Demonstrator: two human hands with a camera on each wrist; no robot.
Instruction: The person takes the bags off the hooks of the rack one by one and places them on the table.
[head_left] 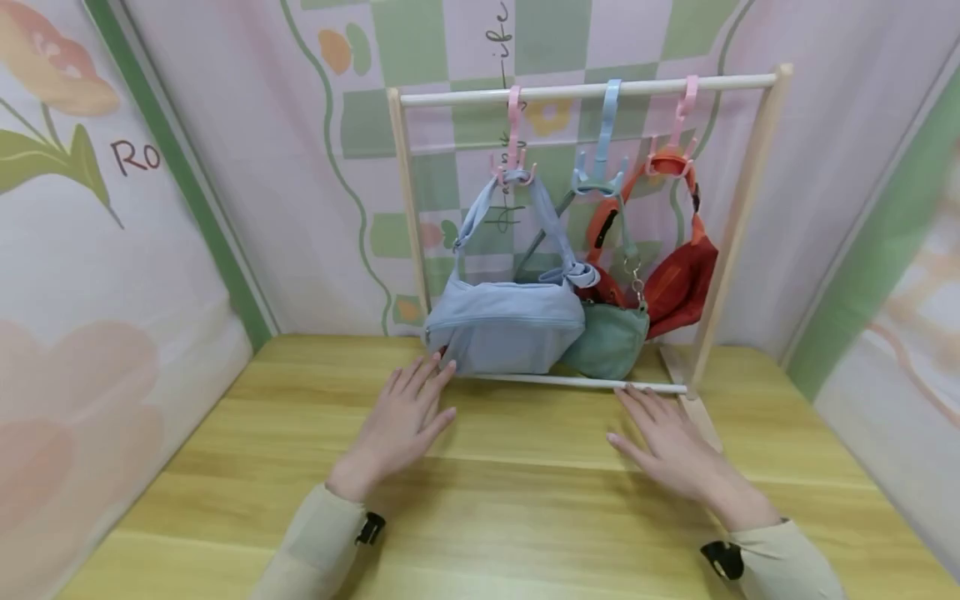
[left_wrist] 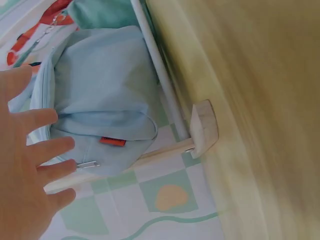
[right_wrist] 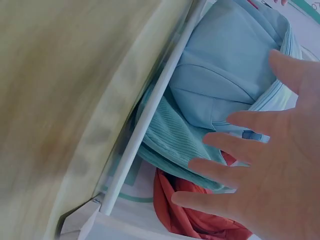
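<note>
My left hand is spread with straight fingers, its fingertips close to the lower left of a light blue shoulder bag. On the other side, my right hand has its fingers stretched toward the lower white bar of a small rack. Neither hand holds anything. The blue bag hangs by its strap from a pink hook. Partly behind it, a green bag hangs from a blue hook. A red bag with an orange strap hangs from another pink hook.
The rack has a white top bar and wooden posts, with a wooden foot at the right. It stands at the back of a wood-grain table. Patterned curtains enclose the back and both sides.
</note>
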